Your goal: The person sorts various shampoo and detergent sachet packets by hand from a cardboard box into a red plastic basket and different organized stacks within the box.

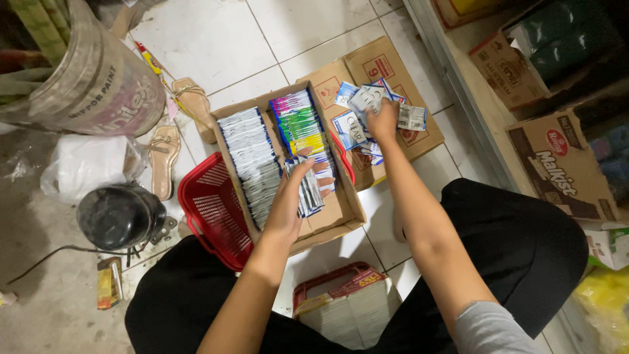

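Observation:
An open cardboard box (341, 213) rests on a red plastic basket (213, 213). Inside it stand rows of small sachets: a grey-white row (249, 157) on the left and a row of purple, green and yellow ones (298, 121) on the right. My left hand (291, 200) grips a small stack of grey sachets (311, 191) inside the box. My right hand (383, 121) reaches past the box and rests on a loose pile of blue-and-white sachets (354, 124) that lies on a flattened carton (386, 65), fingers closed on some of them.
A second box of white sachets (350, 308) sits between my knees. A large worn bucket (98, 78), a white bag (85, 164), a black round motor (118, 216) and two tan sandals (177, 124) lie to the left. Stacked cartons (557, 164) line the right.

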